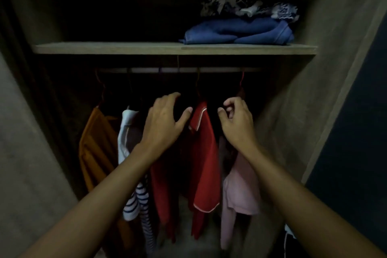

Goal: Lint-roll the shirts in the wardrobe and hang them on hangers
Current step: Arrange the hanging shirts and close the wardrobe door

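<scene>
We are losing much of the wardrobe's inside to darkness: the space behind the hanging rail (188, 69) is showing nothing, and the hanger hooks are too thin and dim to follow. Our left hand (165, 120) is covering the top of a dark garment, so we cannot tell whether its fingers are touching cloth. Our right hand (236, 120) is curling in front of the pink shirt (240, 192), hiding its collar and what the fingers may be pinching. The crumpled clothes (240, 6) atop the blue folded garment (238, 31) are blurring together. The bottom edge is cutting off both forearms.
</scene>
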{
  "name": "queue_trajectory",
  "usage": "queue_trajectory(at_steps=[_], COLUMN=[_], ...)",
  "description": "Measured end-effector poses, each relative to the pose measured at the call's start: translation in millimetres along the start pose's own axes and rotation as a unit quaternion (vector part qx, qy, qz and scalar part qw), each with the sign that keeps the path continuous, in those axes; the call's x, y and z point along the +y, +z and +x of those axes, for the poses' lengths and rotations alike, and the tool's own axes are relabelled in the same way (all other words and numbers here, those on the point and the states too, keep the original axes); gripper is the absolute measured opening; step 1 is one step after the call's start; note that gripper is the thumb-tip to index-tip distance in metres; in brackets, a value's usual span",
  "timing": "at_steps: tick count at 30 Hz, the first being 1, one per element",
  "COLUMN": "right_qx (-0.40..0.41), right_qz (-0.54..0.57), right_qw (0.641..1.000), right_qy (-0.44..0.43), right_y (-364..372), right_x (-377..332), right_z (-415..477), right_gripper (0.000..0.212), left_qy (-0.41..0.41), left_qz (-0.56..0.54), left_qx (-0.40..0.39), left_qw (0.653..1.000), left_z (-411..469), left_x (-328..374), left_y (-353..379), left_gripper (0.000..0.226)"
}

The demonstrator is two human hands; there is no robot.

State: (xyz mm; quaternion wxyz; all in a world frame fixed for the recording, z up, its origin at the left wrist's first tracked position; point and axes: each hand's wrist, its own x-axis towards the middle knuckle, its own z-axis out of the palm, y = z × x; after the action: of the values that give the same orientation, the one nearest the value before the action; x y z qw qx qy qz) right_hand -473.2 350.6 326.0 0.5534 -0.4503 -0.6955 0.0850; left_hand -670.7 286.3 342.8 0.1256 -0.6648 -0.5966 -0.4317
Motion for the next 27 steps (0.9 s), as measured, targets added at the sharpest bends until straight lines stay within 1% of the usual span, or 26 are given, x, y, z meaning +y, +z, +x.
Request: queue_trajectory(at_steps=[3,5,7,9,11,13,16,17,19,20,23,25,27], right_qx=[-0.035,-0.077,-0.132,-0.180,-0.215,-0.240,-0.280,-0.309,-0.380,-0.399,-0.418,-0.412,-0.402], right_qz=[0.062,0.100,0.131,0.124,0.094,0.066,0.018,0.005,-0.028,-0.040,-0.075,-0.106,-0.129], right_qw=[0.997,0.991,0.982,0.976,0.972,0.968,0.959,0.950,0.918,0.908,0.888,0.882,0.879], right_qy=[-0.026,-0.038,-0.039,-0.025,-0.009,0.006,0.028,0.049,0.104,0.124,0.178,0.201,0.223], right_y=[28,53,83,117,151,183,226,238,261,272,301,316,332], right_x=[-37,-58,-73,-83,-87,-89,-85,-83,-81,-80,-89,-98,-101], right_z=[-41,-71,-104,-140,-180,-220,-274,-290,-319,-331,-357,-364,-368], right_gripper=[0.006,0.004,0.006,0.011,0.019,0.028,0.036,0.036,0.036,0.037,0.041,0.039,0.037], left_qy=[0.067,0.096,0.109,0.111,0.113,0.109,0.077,0.064,0.043,0.037,0.045,0.059,0.067], left_qz=[0.041,0.064,0.083,0.100,0.111,0.110,0.122,0.131,0.133,0.136,0.160,0.192,0.202], left_qx=[0.112,0.174,0.221,0.243,0.249,0.237,0.213,0.207,0.197,0.189,0.186,0.189,0.199], left_qw=[0.991,0.978,0.966,0.959,0.955,0.959,0.966,0.967,0.970,0.972,0.968,0.961,0.957], left_z=[-30,-51,-71,-91,-110,-127,-150,-154,-162,-165,-166,-164,-161], left_x=[-23,-42,-64,-88,-117,-147,-194,-208,-237,-250,-283,-290,-293], left_y=[-37,-63,-88,-109,-127,-141,-151,-153,-155,-155,-150,-144,-139], left_gripper=[0.048,0.044,0.043,0.044,0.046,0.049,0.052,0.053,0.052,0.052,0.059,0.066,0.068])
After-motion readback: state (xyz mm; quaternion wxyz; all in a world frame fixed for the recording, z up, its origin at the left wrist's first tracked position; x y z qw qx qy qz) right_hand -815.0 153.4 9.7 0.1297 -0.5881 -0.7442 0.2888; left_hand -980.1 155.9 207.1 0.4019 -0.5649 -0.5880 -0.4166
